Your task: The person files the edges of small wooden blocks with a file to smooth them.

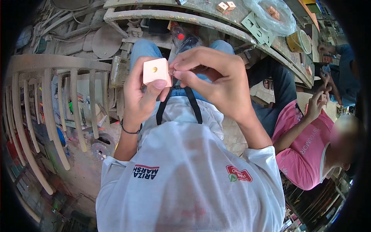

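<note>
A pale wooden cube [155, 72] with a round brass-coloured spot on its upper face is held in my left hand [141, 91], between thumb and fingers. To its right, my right hand [216, 79] pinches with thumb and index finger close to the cube's right side. Something small and shiny shows at those fingertips, too small to make out. Below both hands is my light shirt [185, 174] with dark straps.
A worn bench [174, 14] crosses the top, with small wooden blocks [226, 7], a green plate with cut-outs [258, 30] and a plastic bag [272, 17]. A slatted wooden piece [58, 65] stands left. A co-worker in pink [305, 143] sits right.
</note>
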### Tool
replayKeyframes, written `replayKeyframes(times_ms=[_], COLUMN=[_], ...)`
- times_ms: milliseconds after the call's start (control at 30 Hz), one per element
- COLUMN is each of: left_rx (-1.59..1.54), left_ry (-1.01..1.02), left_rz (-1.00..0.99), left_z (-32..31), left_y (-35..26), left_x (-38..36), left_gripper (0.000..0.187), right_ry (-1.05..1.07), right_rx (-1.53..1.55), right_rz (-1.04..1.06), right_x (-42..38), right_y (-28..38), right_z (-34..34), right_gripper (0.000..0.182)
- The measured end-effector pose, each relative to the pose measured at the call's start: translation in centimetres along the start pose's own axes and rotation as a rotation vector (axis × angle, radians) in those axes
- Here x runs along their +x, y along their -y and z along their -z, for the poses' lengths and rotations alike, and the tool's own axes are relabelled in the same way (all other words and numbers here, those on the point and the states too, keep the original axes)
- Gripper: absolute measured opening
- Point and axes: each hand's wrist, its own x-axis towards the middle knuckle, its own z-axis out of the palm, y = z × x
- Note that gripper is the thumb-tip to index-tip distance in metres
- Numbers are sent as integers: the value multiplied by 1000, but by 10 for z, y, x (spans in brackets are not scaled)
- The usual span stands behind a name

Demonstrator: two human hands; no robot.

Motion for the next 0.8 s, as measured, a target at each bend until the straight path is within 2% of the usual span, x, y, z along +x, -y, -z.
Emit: replayKeyframes(times_ms=[67, 133, 200, 233, 300, 367, 433, 567, 633, 667, 767, 800], left_rx=[5, 170, 184, 199, 183, 167, -72, -130, -124, -124, -580, -582], left_ry=[-6, -24, -19, -15, -26, -35, -4, 13, 75, 74, 193, 193], left_rz=[-1, 35, 49, 61, 89, 114, 143, 225, 370, 373, 736, 735], left_z=[-2, -2, 1, 1, -2, -2, -1, -1, 0, 1, 12, 15], left_y=[1, 4, 4, 3, 0, -2, -3, -13, -15, -16, -11, -7], left_x=[1, 0, -1, -1, -2, -2, -3, 0, 6, 9, 16, 18], left_gripper=[36, 61, 61, 62, 63, 64, 41, 44, 57, 57, 56, 56], right_ry=[6, 14, -31, -31, -32, -27, -19, 57, 80, 108, 181, 225], right_rx=[27, 55, -51, -50, -241, -273, -305, -390, -411, -437, -511, -556], right_rz=[-76, -151, 118, 118, 303, 338, 373, 556, 617, 641, 688, 703], right_x=[1, 1, 1, 2, 3, 5, 7, 12, 17, 19, 17, 16], right_y=[8, 5, -6, -5, 0, 0, -1, -4, -7, -10, -8, -7], right_z=[0, -2, -6, -8, -9, -9, -9, -7, -2, 1, 7, 8], right_gripper=[11, 10, 10, 10, 13, 14, 16, 21, 23, 21, 18, 18])
